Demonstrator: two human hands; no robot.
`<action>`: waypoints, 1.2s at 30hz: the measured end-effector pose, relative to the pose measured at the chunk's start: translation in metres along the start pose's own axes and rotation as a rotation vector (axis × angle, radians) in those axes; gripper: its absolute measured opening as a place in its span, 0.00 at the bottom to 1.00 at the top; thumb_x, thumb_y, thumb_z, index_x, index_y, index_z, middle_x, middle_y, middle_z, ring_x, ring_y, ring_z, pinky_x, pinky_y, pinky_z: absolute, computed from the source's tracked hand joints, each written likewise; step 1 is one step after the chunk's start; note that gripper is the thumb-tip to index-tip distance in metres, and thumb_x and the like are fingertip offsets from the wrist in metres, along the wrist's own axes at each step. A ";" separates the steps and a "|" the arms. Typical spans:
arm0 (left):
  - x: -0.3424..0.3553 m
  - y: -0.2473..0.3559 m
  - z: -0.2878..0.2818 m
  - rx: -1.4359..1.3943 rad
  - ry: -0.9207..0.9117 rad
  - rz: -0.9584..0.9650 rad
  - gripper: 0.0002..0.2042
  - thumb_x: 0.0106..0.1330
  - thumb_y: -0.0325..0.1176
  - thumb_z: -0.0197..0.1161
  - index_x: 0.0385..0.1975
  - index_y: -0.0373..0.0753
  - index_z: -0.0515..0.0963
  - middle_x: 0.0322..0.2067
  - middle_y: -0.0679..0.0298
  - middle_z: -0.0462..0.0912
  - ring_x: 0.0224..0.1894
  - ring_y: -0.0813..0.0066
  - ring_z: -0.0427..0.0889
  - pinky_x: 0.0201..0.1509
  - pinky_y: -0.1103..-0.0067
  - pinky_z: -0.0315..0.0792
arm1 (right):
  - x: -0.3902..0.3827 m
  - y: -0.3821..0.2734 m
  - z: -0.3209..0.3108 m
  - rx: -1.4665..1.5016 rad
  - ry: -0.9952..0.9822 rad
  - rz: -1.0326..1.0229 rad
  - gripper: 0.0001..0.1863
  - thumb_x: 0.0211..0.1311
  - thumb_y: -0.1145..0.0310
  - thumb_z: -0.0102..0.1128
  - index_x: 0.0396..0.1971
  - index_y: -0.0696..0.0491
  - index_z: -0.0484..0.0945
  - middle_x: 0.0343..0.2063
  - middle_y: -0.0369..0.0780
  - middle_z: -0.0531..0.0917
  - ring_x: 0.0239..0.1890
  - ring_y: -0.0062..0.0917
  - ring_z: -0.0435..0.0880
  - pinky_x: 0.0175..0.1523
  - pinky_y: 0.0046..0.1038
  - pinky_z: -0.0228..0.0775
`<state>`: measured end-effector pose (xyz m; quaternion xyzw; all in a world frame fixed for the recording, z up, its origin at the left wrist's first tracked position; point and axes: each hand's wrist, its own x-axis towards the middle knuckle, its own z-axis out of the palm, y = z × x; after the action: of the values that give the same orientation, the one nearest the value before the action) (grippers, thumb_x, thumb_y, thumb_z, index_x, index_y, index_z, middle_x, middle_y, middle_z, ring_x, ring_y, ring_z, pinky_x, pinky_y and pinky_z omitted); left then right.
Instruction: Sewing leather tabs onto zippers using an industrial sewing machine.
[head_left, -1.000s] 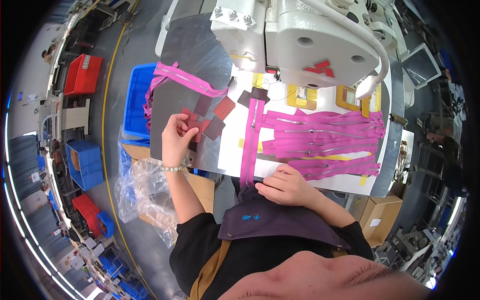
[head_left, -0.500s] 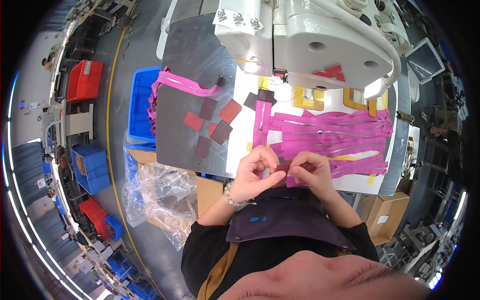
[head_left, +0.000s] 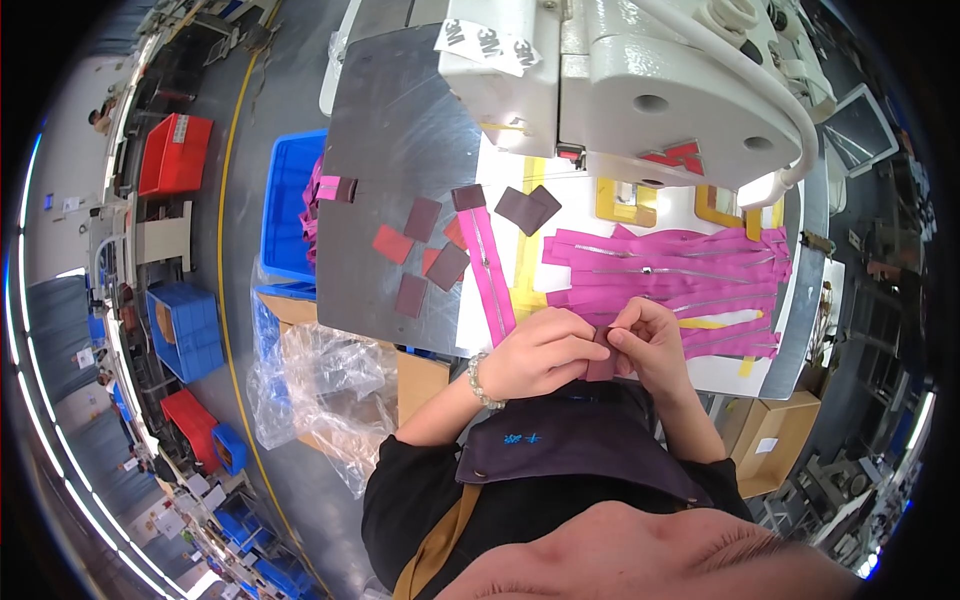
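My left hand (head_left: pixel 545 350) and my right hand (head_left: pixel 650 350) meet at the table's front edge, pinching a small maroon patch (head_left: pixel 602 367) between them. Just left of them a pink zipper (head_left: pixel 488 270) lies lengthwise, with a dark patch (head_left: pixel 467 198) at its far end. Two overlapping dark patches (head_left: pixel 520 208) rest on the white board beside it. Several loose red and dark patches (head_left: pixel 392 243) are scattered on the grey metal top (head_left: pixel 370 120). Several pink zippers (head_left: pixel 680 258) lie spread side by side to the right, behind my right hand.
A white machine head (head_left: pixel 680 100) overhangs the board, above yellow frames (head_left: pixel 610 200). At left, a blue bin (head_left: pixel 285 200) holds pink zippers; below are cardboard (head_left: pixel 420 385) and clear plastic (head_left: pixel 330 390). An open carton (head_left: pixel 780 440) stands lower right. Aisle crates (head_left: pixel 185 330) line the far left.
My left hand has come from the scattered patches to join my right in gripping a patch. The middle zipper has shifted left; the upper-left zipper has slid toward the blue bin.
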<state>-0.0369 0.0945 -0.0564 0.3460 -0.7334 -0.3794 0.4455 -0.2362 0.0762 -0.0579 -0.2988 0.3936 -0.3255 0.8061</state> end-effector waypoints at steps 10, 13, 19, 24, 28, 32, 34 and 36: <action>-0.001 -0.001 0.001 0.048 0.052 0.111 0.15 0.42 0.23 0.69 0.33 0.39 0.81 0.33 0.62 0.77 0.33 0.67 0.78 0.35 0.75 0.71 | -0.006 -0.002 -0.002 0.026 -0.020 -0.010 0.07 0.56 0.78 0.63 0.24 0.57 0.72 0.18 0.35 0.78 0.14 0.14 0.74 0.19 0.14 0.62; -0.002 0.003 0.008 -0.070 0.118 -0.028 0.13 0.43 0.22 0.70 0.31 0.38 0.82 0.35 0.62 0.79 0.34 0.70 0.78 0.35 0.77 0.71 | -0.010 -0.003 0.002 -0.230 0.064 -0.172 0.06 0.54 0.79 0.64 0.25 0.58 0.74 0.18 0.35 0.78 0.16 0.15 0.75 0.21 0.15 0.65; 0.002 0.006 0.022 -0.350 0.254 -0.369 0.08 0.47 0.19 0.71 0.26 0.35 0.80 0.34 0.58 0.82 0.35 0.74 0.81 0.37 0.80 0.74 | -0.009 -0.011 0.003 -0.919 0.125 -0.684 0.05 0.53 0.80 0.65 0.29 0.60 0.77 0.20 0.35 0.79 0.23 0.18 0.80 0.26 0.18 0.70; 0.007 0.007 0.024 -0.367 0.369 -0.339 0.07 0.48 0.18 0.70 0.23 0.33 0.78 0.32 0.56 0.82 0.34 0.73 0.82 0.38 0.80 0.75 | -0.008 -0.002 0.006 -0.201 0.079 -0.394 0.08 0.56 0.76 0.63 0.35 0.61 0.76 0.26 0.39 0.81 0.26 0.21 0.81 0.30 0.18 0.73; 0.012 0.007 0.023 -0.334 0.356 -0.301 0.07 0.49 0.17 0.69 0.23 0.33 0.78 0.31 0.55 0.82 0.33 0.73 0.82 0.36 0.81 0.76 | -0.001 0.003 0.003 -0.009 -0.025 -0.295 0.08 0.58 0.75 0.61 0.36 0.61 0.74 0.30 0.40 0.80 0.27 0.20 0.81 0.31 0.18 0.73; 0.014 0.003 0.025 -0.267 0.323 -0.252 0.06 0.50 0.18 0.69 0.24 0.33 0.77 0.32 0.56 0.81 0.33 0.74 0.82 0.36 0.81 0.76 | -0.001 0.004 0.002 -0.018 0.039 -0.331 0.06 0.57 0.80 0.59 0.34 0.62 0.74 0.29 0.39 0.78 0.26 0.19 0.80 0.31 0.18 0.73; 0.012 0.002 0.025 -0.354 0.313 -0.347 0.06 0.50 0.17 0.68 0.24 0.32 0.77 0.32 0.56 0.81 0.33 0.74 0.82 0.36 0.82 0.76 | -0.004 0.004 0.004 -0.085 0.088 -0.373 0.05 0.56 0.82 0.59 0.33 0.62 0.74 0.29 0.39 0.78 0.26 0.19 0.80 0.31 0.18 0.73; 0.012 -0.001 0.027 -0.442 0.301 -0.439 0.06 0.51 0.17 0.67 0.24 0.32 0.76 0.33 0.56 0.80 0.33 0.75 0.81 0.35 0.82 0.76 | -0.004 0.004 0.006 -0.133 0.135 -0.422 0.05 0.56 0.84 0.58 0.33 0.63 0.74 0.29 0.39 0.78 0.26 0.19 0.80 0.30 0.18 0.73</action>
<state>-0.0656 0.0910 -0.0610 0.4429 -0.4676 -0.5606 0.5206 -0.2322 0.0830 -0.0558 -0.4047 0.3958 -0.4794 0.6707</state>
